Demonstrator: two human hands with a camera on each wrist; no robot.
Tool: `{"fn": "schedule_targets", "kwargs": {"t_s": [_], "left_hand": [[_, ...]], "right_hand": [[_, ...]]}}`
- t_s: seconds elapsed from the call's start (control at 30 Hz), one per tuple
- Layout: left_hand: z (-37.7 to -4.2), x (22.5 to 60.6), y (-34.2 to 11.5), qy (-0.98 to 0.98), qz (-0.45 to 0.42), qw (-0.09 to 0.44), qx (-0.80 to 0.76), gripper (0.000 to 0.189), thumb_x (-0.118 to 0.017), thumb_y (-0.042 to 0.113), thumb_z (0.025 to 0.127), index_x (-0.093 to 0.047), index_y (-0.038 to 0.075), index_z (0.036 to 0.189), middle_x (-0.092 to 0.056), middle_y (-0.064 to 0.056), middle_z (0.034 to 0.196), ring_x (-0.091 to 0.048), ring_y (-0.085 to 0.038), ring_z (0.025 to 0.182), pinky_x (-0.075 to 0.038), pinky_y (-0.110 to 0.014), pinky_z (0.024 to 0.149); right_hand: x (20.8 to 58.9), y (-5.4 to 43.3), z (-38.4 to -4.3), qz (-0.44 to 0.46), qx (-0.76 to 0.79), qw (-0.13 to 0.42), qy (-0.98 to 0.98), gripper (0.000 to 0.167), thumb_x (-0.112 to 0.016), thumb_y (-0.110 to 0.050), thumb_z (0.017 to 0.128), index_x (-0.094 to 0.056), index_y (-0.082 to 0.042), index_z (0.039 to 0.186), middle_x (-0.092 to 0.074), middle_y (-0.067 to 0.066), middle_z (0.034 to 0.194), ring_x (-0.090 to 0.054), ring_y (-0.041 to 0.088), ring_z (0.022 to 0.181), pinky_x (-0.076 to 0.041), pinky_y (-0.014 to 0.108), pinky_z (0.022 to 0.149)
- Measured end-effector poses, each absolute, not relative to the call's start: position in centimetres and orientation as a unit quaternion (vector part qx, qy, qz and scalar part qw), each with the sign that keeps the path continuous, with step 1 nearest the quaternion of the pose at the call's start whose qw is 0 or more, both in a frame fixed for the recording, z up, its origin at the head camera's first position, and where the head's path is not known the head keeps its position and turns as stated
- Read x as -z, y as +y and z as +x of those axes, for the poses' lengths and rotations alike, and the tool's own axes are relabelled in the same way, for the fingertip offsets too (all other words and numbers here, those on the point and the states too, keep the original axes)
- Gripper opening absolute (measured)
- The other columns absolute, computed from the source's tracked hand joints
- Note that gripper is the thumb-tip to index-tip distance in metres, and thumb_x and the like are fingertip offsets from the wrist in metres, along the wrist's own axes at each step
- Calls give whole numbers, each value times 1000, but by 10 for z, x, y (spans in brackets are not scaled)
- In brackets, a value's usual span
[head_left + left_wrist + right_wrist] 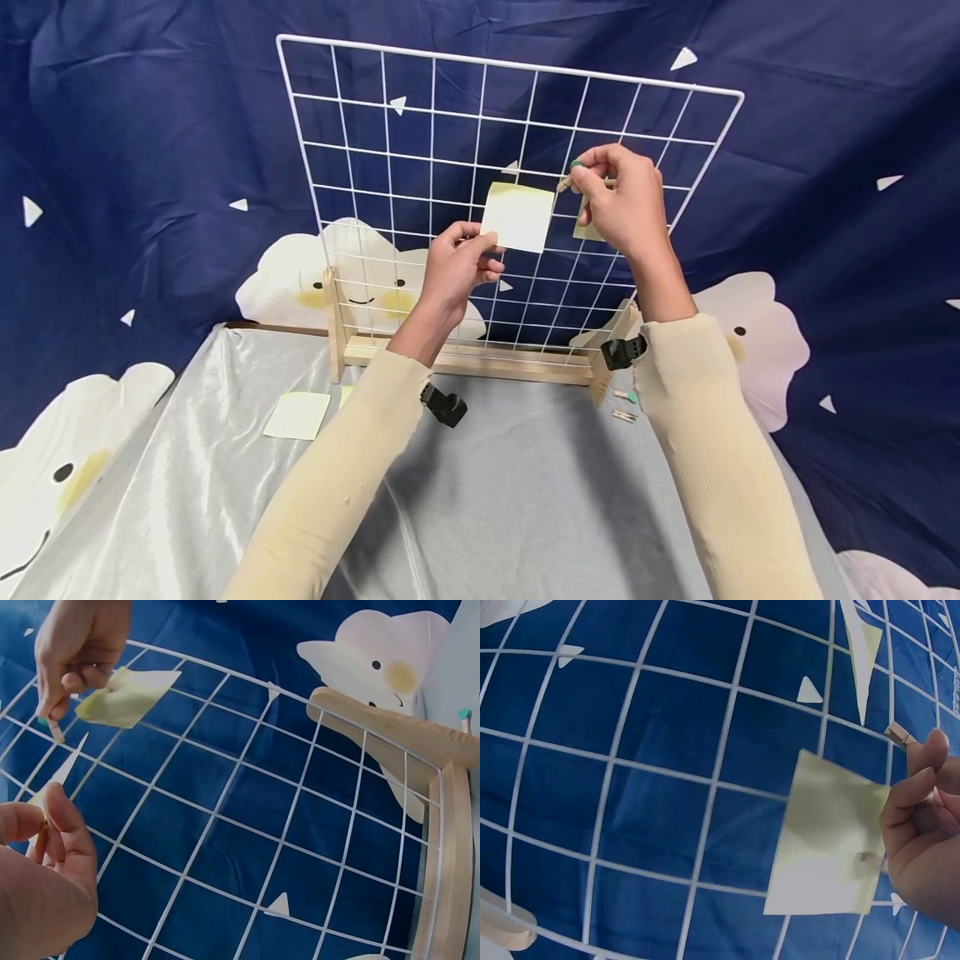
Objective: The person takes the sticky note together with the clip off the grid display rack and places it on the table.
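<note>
My left hand (459,271) pinches a pale yellow paper note (517,218) by its lower left corner, in front of a white wire grid (510,65). Close to the note's upper right edge, my right hand (628,196) pinches a small wooden clothespin (898,733) with a green decoration. In the right wrist view the clothespin's tip is apart from the held note (864,660). A second yellow note (829,840) hangs on the grid beside my right hand, which partly hides it in the head view. Whatever fastens that note is mostly hidden.
The grid stands in a wooden base (465,360) on a grey cloth-covered table (495,475). Another note (297,416) lies at the left, with part of one more beside my left sleeve. Two clothespins (625,416) lie by the base's right foot. Behind hangs a blue curtain (150,125).
</note>
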State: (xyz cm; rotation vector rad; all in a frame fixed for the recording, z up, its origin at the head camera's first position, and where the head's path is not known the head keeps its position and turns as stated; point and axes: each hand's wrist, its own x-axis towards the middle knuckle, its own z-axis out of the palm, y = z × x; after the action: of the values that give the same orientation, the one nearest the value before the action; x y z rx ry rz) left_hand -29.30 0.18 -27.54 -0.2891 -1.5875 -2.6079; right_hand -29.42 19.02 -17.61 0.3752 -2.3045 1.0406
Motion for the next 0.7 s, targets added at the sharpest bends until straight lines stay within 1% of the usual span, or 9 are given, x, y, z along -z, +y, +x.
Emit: {"fn": "schedule_targets", "kwargs": {"t_s": [0.2,0.3,0.57,0.7], "left_hand": [[-292,279,-2,-512,-91,36,853,8,-60,0,100,-55,6,98,-68,-11,81,-61,-11,54,-50,-18,52],[-290,281,-4,-509,-87,34,856,9,-60,-1,99,-54,7,98,-68,-10,80,-61,-10,53,-50,-18,51],[-287,291,-11,-515,-83,38,852,7,-60,0,99,-56,5,100,-67,-9,79,-61,-10,54,-50,-18,52],[-285,295,-15,-521,-82,40,848,8,-60,0,99,-55,5,102,-67,-11,82,-61,-10,54,-50,-18,52]], "right_hand": [[187,198,-293,140,-411,297,-851,17,-61,-12,101,-67,1,108,-63,-1,81,-55,1,43,-48,16,48],[191,200,-291,139,-426,299,-842,17,-60,-11,100,-67,1,109,-62,-1,80,-55,2,43,-48,16,48],[198,203,-283,145,-469,290,-821,16,-63,-9,99,-66,2,111,-64,1,80,-54,8,41,-48,18,45],[206,207,-282,143,-485,285,-814,16,-62,-7,99,-66,4,111,-63,1,80,-54,10,41,-49,18,45]]}}
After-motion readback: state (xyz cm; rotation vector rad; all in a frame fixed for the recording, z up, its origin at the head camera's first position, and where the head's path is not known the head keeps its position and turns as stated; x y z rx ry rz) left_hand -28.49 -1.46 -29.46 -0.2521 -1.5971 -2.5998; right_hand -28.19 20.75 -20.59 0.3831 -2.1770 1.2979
